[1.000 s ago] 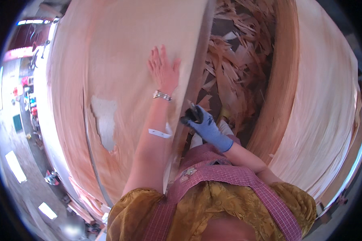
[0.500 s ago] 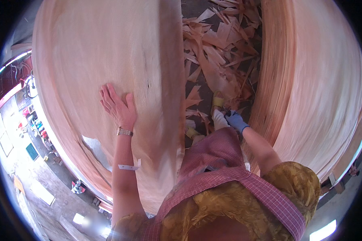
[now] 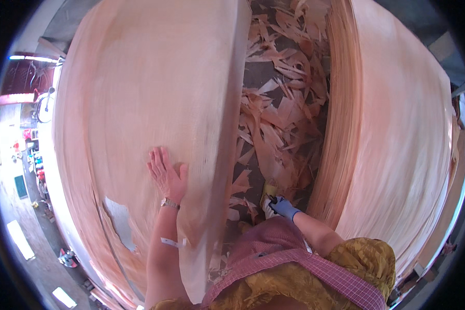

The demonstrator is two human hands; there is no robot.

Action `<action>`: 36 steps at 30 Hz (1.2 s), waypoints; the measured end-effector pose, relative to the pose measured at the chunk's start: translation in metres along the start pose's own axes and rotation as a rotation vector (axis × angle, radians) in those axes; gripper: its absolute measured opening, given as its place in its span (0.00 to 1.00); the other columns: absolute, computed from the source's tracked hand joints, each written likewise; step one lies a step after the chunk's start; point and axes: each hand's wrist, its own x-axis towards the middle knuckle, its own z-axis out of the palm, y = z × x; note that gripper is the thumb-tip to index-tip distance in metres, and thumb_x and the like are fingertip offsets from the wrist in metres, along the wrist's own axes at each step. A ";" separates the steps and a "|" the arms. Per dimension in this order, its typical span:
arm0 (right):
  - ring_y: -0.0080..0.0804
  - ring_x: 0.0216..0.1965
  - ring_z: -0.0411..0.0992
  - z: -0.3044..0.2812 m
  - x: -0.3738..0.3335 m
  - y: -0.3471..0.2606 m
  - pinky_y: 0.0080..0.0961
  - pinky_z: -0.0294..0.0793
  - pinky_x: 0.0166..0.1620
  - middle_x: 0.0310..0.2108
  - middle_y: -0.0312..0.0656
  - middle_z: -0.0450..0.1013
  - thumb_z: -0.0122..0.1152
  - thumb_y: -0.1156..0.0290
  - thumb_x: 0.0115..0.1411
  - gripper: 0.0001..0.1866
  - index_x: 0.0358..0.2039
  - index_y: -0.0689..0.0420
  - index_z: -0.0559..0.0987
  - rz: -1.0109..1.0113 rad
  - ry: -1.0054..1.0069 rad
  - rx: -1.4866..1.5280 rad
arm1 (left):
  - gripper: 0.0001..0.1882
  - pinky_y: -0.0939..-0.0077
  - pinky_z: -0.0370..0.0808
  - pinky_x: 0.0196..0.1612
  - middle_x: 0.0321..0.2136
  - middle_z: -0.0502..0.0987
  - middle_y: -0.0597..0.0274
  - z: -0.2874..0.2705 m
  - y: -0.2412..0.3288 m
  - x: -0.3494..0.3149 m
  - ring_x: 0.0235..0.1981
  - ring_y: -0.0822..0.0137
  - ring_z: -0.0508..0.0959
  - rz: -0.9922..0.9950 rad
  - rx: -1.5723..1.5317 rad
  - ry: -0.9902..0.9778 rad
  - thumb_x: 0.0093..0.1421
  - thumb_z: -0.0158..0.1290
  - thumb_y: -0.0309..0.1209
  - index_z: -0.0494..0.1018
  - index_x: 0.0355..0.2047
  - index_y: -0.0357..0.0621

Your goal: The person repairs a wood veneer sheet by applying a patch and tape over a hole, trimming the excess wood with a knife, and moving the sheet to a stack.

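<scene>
My bare left hand (image 3: pixel 168 178), with a metal watch (image 3: pixel 170 203) at the wrist, lies flat on a wide stack of pale wood veneer sheets (image 3: pixel 155 93). Its fingers are stretched out and it holds nothing. My right hand (image 3: pixel 283 207) wears a blue glove with dark fingertips and hangs low beside my yellow shoe (image 3: pixel 269 189), between the two stacks. Its fingers are curled closed near a small dark shape; whether that is a held thing or the glove's own tips is unclear. A torn opening (image 3: pixel 120 221) shows in the left stack's top sheet.
A second veneer stack (image 3: pixel 398 119) rises on the right, its layered edge facing the gap. Torn veneer scraps (image 3: pixel 281 116) litter the dark floor of the gap. Beyond the left stack are a bicycle (image 3: pixel 45 107) and assorted items along a bright floor.
The view has tilted, so the stacks, scraps and both hands sit lower in the picture. My left hand still rests flat on the veneer; my right hand remains low by the shoe.
</scene>
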 end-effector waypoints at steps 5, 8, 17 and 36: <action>0.49 0.38 0.78 -0.022 -0.029 -0.001 0.41 0.76 0.40 0.35 0.52 0.79 0.56 0.59 0.59 0.18 0.41 0.59 0.81 -0.007 0.081 -0.065 | 0.41 0.48 0.39 0.71 0.70 0.51 0.48 -0.010 -0.002 -0.008 0.72 0.50 0.46 -0.016 -0.048 0.013 0.61 0.50 0.46 0.51 0.69 0.41; 0.55 0.44 0.76 -0.028 -0.048 0.003 0.44 0.75 0.46 0.41 0.58 0.77 0.57 0.58 0.59 0.21 0.45 0.60 0.79 -0.170 0.173 -0.124 | 0.39 0.50 0.42 0.71 0.68 0.53 0.49 -0.013 -0.032 -0.027 0.70 0.50 0.50 -0.020 -0.170 0.035 0.62 0.50 0.46 0.54 0.68 0.41; 0.29 0.23 0.75 -0.003 -0.110 -0.016 0.31 0.76 0.24 0.27 0.41 0.77 0.61 0.64 0.62 0.09 0.33 0.57 0.78 0.014 -0.062 0.338 | 0.33 0.46 0.44 0.71 0.68 0.56 0.50 -0.078 -0.012 -0.268 0.70 0.53 0.52 -0.004 -0.525 -0.016 0.64 0.50 0.47 0.59 0.66 0.52; 0.23 0.25 0.76 0.287 -0.206 -0.263 0.20 0.71 0.25 0.29 0.34 0.78 0.57 0.58 0.65 0.15 0.42 0.55 0.79 -0.433 -1.042 -0.731 | 0.26 0.55 0.69 0.57 0.54 0.71 0.50 -0.111 0.073 -0.847 0.54 0.50 0.73 -1.945 -0.484 0.271 0.60 0.53 0.45 0.71 0.55 0.47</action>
